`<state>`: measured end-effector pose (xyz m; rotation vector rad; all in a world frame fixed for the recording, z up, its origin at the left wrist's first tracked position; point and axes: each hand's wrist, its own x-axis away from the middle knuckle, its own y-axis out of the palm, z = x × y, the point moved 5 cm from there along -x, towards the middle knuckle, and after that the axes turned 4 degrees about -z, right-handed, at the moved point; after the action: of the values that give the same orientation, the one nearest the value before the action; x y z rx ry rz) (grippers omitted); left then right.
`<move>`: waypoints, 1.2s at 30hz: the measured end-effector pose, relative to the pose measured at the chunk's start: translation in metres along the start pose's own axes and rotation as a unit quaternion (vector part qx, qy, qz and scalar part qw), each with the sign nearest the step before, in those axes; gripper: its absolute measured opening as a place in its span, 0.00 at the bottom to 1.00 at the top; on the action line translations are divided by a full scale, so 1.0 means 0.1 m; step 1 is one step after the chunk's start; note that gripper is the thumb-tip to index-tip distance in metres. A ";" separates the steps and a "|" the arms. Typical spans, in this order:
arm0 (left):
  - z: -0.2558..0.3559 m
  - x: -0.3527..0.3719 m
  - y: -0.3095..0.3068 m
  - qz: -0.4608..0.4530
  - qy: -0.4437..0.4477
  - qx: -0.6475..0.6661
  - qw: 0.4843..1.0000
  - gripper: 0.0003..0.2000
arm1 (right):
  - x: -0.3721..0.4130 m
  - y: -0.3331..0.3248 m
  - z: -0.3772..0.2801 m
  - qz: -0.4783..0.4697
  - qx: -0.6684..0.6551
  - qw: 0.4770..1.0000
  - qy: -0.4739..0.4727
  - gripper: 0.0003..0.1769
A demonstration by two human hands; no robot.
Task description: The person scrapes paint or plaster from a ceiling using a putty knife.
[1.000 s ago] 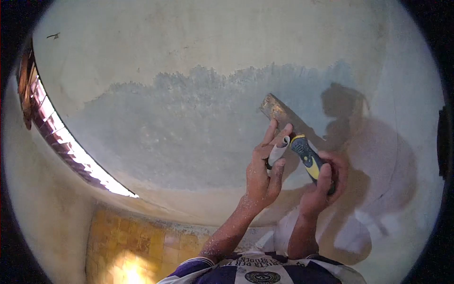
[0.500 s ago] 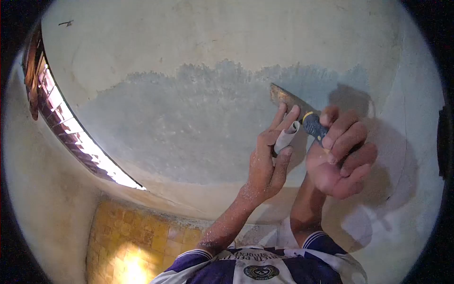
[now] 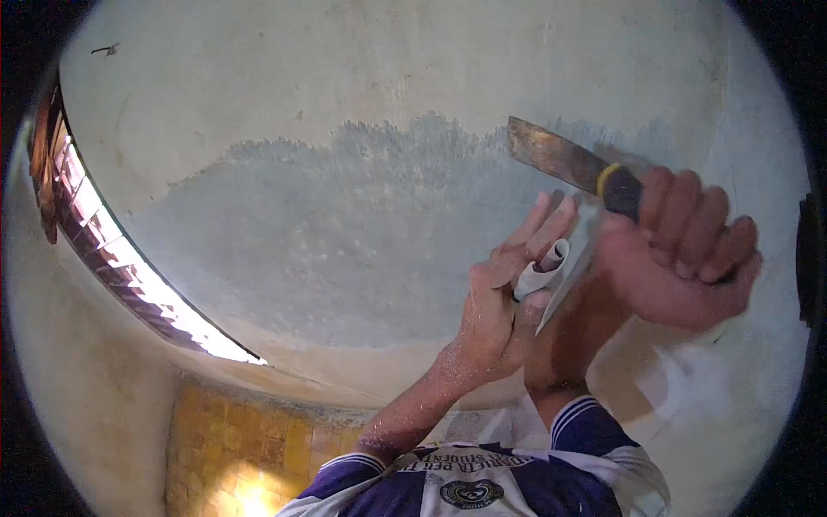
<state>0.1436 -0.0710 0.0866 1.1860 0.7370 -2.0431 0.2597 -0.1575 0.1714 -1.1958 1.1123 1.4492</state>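
A putty knife [image 3: 560, 157], with a worn, rust-stained blade and a dark handle with a yellow band, is gripped in my right hand [image 3: 689, 246]. Its blade points up and left, in front of the wall's grey patch [image 3: 370, 233]. Lower and to the left, my left hand [image 3: 495, 314] pinches a rolled sheet of pale paper [image 3: 543, 274] between thumb and fingers; the first fingers stretch up past it. White dust speckles the left wrist and forearm.
Pale plastered wall [image 3: 345, 60] surrounds the rough-edged grey patch. At the left is a bright slatted window opening [image 3: 129, 258]. Yellowish tiles [image 3: 233, 439] cover the floor at lower left. A small dark piece [image 3: 105, 50] sticks out of the wall at upper left.
My right hand has moved right with the putty knife, and the blade has come away from the left fingertips, higher up. My left hand has shifted slightly right with the rolled paper.
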 end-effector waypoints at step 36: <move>-0.08 -0.33 0.18 -0.047 0.010 -0.029 0.998 0.30 | 0.06 -0.31 0.07 -0.056 -0.025 0.998 0.013 0.19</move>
<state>0.1738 -0.0678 0.1097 1.1589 0.8715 -2.0744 0.2880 -0.1449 0.1638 -1.2961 1.0145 1.3861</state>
